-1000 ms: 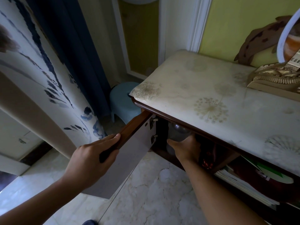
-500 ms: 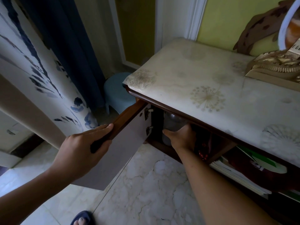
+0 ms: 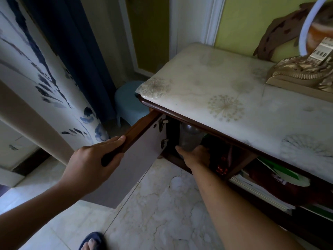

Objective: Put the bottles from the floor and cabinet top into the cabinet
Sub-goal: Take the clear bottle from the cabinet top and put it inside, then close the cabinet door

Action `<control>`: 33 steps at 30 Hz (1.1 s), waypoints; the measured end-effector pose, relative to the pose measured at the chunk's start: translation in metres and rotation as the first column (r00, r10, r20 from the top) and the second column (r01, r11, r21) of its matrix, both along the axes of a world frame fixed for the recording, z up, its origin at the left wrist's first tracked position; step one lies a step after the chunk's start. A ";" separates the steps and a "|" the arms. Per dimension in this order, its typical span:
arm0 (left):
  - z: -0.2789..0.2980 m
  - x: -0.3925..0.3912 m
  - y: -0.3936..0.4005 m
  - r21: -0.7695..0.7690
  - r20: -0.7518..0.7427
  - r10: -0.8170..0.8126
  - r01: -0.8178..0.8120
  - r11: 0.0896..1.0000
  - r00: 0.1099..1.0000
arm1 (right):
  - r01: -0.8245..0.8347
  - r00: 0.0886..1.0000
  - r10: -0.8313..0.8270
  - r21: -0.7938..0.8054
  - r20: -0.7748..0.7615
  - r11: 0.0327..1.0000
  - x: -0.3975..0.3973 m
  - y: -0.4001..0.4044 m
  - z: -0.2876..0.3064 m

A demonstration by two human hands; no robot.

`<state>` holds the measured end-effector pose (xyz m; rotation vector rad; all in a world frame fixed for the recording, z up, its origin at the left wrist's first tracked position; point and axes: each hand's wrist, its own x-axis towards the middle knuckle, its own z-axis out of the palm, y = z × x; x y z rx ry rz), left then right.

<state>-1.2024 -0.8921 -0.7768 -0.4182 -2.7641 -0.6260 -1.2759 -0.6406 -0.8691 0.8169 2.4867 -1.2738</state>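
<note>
One bottle (image 3: 189,139) is already inside the cabinet (image 3: 173,136), upright in its left corner, and the right hand (image 3: 195,156) is closed around its lower part. The left hand (image 3: 95,157) grips the top edge of the open door (image 3: 142,141). No other bottle shows on the cabinet top (image 3: 225,83) or floor (image 3: 162,204), so I think little is left.

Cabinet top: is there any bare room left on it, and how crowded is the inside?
The cabinet top lies bare from its left corner to the gold ornament at right. Inside it is tight: the right hand grips a clear bottle beside the open door, which the left hand holds.
</note>
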 end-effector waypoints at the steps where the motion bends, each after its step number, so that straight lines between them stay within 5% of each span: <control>1: 0.001 0.001 0.001 0.001 0.001 0.001 -0.001 1.000 1.000 | -0.033 0.999 0.033 0.009 0.027 0.999 0.004 0.001 0.001; 10: 0.008 0.008 0.009 -0.018 0.078 0.051 -0.049 0.999 0.996 | -0.125 0.992 0.125 0.047 -0.011 0.991 0.046 0.008 0.038; 16: 0.017 0.027 0.035 0.102 0.268 0.173 -0.206 0.973 0.948 | -0.245 0.969 0.243 -0.050 -0.045 0.968 0.090 0.008 0.070; 33: 0.007 0.042 0.117 0.220 0.362 0.352 -0.446 0.868 0.863 | -0.368 0.929 0.366 -0.188 -0.049 0.910 0.161 0.014 0.109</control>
